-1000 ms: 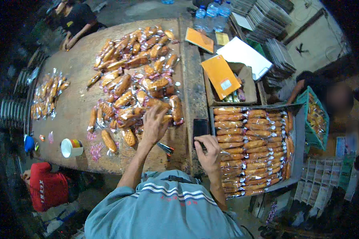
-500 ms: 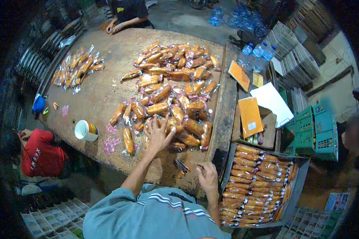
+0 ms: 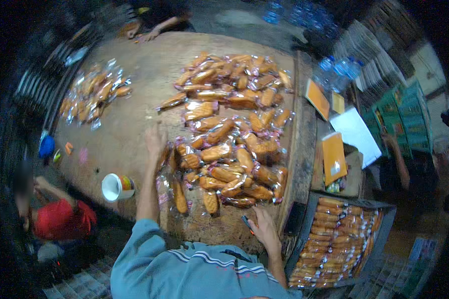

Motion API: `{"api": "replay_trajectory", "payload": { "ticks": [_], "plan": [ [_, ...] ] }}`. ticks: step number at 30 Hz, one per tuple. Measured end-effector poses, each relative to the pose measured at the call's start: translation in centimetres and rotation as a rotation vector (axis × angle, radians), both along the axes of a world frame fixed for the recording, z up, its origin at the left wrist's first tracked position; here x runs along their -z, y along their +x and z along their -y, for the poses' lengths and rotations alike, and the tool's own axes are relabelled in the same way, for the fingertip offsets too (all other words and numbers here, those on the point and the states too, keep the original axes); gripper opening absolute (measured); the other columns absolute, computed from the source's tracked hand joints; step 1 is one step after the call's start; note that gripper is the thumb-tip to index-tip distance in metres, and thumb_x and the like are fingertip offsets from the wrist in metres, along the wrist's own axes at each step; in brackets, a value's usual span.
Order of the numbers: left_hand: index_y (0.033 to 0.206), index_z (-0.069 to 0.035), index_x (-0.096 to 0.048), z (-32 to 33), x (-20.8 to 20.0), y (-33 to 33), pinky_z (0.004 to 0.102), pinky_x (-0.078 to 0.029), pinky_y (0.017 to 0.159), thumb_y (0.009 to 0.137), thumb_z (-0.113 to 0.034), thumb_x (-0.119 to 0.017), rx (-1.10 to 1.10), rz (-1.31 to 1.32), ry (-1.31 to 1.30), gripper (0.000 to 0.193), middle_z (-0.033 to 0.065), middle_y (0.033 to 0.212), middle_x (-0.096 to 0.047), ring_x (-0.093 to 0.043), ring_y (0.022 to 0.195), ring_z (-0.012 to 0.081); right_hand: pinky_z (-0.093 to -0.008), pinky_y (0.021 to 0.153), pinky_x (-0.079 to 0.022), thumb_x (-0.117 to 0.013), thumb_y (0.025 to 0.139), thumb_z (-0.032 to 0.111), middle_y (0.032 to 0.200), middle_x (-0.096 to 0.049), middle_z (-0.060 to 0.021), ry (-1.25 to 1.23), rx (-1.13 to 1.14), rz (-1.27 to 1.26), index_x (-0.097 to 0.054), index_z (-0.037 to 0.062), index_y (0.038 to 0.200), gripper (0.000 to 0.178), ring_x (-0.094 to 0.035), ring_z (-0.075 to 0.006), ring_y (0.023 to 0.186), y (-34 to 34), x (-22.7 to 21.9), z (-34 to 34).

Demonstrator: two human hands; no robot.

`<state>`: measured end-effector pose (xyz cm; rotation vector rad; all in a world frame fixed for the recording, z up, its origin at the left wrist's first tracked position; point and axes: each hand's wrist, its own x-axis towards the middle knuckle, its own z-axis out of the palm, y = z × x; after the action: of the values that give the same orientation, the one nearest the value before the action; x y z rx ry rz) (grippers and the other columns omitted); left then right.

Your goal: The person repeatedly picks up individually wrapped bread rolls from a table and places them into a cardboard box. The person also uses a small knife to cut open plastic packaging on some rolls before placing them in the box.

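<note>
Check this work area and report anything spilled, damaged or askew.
Nothing plainly looks spilled or damaged, though blur hides detail. An orange envelope sits askew over the cardboard box, and the wrapped breads on the table lie at mixed angles, unlike the neat rows in the crate.

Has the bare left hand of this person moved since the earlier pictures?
Yes. Judged against the round white tub on the brown wooden table, the bare left hand has moved leftward and farther forward.
</note>
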<state>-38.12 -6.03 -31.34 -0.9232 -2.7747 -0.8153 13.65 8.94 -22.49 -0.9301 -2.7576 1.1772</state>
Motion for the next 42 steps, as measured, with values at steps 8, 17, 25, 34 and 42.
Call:
{"api": "replay_trajectory", "payload": {
  "ticks": [8, 17, 25, 34, 42],
  "plan": [
    [0.16, 0.004, -0.039, -6.7, 9.3, -17.9, 0.0508, -0.038, 0.121, 0.09, -0.035, -0.077, 0.042, -0.463, -0.154, 0.088, 0.0297, 0.156, -0.049, -0.048, 0.144, 0.0444, -0.0515, 0.102, -0.051, -0.07, 0.098, 0.027, 0.13, -0.06, -0.0218, 0.101, 0.019, 0.261, -0.053, 0.0033, 0.14, 0.051, -0.059, -0.0429, 0.122, 0.9, 2.3, 0.7],
    [0.156, 0.004, -0.045, -3.3, 2.7, -18.9, 0.0497, -0.042, 0.117, 0.092, -0.036, -0.077, 0.106, -0.085, 0.036, 0.082, 0.0292, 0.15, -0.055, -0.054, 0.139, 0.0421, -0.0537, 0.108, -0.049, -0.069, 0.099, 0.03, 0.137, -0.052, -0.0274, 0.15, 0.105, 0.259, -0.05, 0.0012, 0.139, 0.053, -0.055, -0.0459, 0.129, 0.4, 8.1, 1.8],
    [0.152, 0.005, -0.051, 5.8, -8.5, -8.2, 0.0487, -0.045, 0.113, 0.093, -0.037, -0.077, 0.258, 0.288, 0.222, 0.077, 0.0287, 0.145, -0.06, -0.059, 0.134, 0.0401, -0.0489, 0.104, -0.052, -0.069, 0.098, 0.029, 0.13, -0.054, -0.025, 0.199, 0.038, -0.063, -0.054, 0.0, 0.134, 0.049, -0.058, -0.0432, 0.123, 1.4, 8.8, 0.5],
    [0.136, 0.005, -0.061, 14.5, -3.2, 13.5, 0.0439, -0.05, 0.103, 0.099, -0.031, -0.074, 0.032, 0.177, -0.114, 0.053, 0.0231, 0.13, -0.068, -0.065, 0.118, 0.033, -0.05, 0.094, -0.055, -0.071, 0.098, 0.034, 0.118, -0.063, -0.0196, 0.228, 0.175, -0.516, -0.062, 0.0049, 0.131, 0.045, -0.065, -0.0415, 0.11, 6.7, 4.4, 0.7],
    [0.121, 0.004, -0.069, 1.2, -7.9, 21.1, 0.0388, -0.054, 0.093, 0.102, -0.021, -0.072, 0.4, 0.056, 0.135, 0.032, 0.0174, 0.114, -0.074, -0.07, 0.102, 0.0261, -0.0388, 0.082, -0.057, -0.073, 0.097, 0.013, 0.104, -0.073, -0.0155, 0.141, 0.593, -0.686, -0.073, 0.0024, 0.11, 0.016, -0.073, -0.028, 0.093, 18.6, -5.9, -4.4]
  ]
}}
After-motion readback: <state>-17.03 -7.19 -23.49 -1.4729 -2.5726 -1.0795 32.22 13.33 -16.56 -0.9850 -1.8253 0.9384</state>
